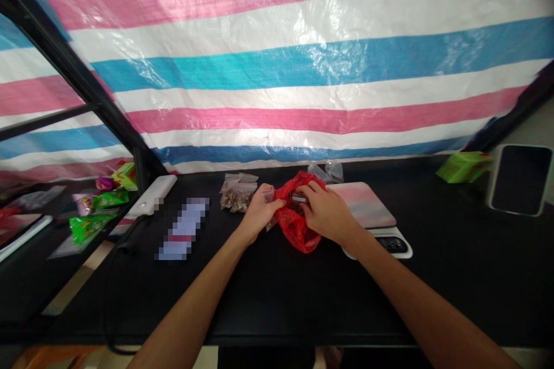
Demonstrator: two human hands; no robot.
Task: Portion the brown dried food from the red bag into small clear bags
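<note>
A red plastic bag point(298, 233) stands open on the black table, with dark loose bits inside. My right hand point(326, 213) reaches into its mouth, fingers curled round a small shiny metal scoop point(298, 198); the scoop's far end is hidden. At the bag's left rim, my left hand point(259, 210) is closed, thumb towards the red plastic. Clear plastic shows above and below that hand, seemingly a small bag point(271, 223) pinched in it. Just left lie several filled clear zip bags point(240, 196) of brownish pieces. A kitchen scale point(367, 207) sits partly behind my right forearm.
Clear empty bags point(326, 172) lie behind the red bag. Leftward are a blurred-out phone-like rectangle point(184, 230), a white power strip point(153, 195) with a black cable, and snack packets point(93, 222). A phone point(519, 180) and green box point(464, 166) stand right. Striped sheeting point(303, 69) hangs behind.
</note>
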